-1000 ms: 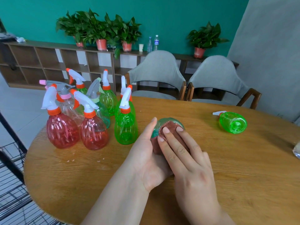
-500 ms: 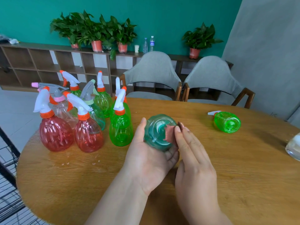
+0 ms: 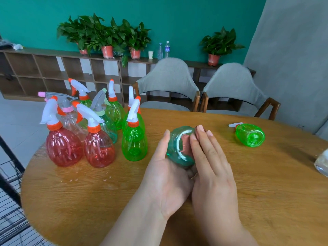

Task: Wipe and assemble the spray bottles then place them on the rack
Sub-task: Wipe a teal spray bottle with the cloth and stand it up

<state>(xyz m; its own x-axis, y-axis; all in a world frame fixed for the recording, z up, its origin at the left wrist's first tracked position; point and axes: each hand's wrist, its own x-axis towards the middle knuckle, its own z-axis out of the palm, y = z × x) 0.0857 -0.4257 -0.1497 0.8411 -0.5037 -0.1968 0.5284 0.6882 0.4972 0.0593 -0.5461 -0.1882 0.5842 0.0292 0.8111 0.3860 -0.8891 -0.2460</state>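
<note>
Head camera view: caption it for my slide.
Wiping step: left hand cradles a teal bottle while right hand presses a reddish cloth against it.

A teal wall (image 3: 177,20) backs a low wooden cubby shelf (image 3: 44,68) topped with potted plants (image 3: 99,34), two water bottles (image 3: 167,49) and a paper cup (image 3: 150,54). Two grey chairs (image 3: 168,79) stand at a round wooden table (image 3: 79,201); pale floor (image 3: 19,125) lies left, a grey wall (image 3: 292,59) right.

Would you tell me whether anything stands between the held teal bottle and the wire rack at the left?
Yes: the standing spray bottles, the two red ones nearest, crowd the table between the teal bottle and the rack. A path nearer the person looks free.
</note>
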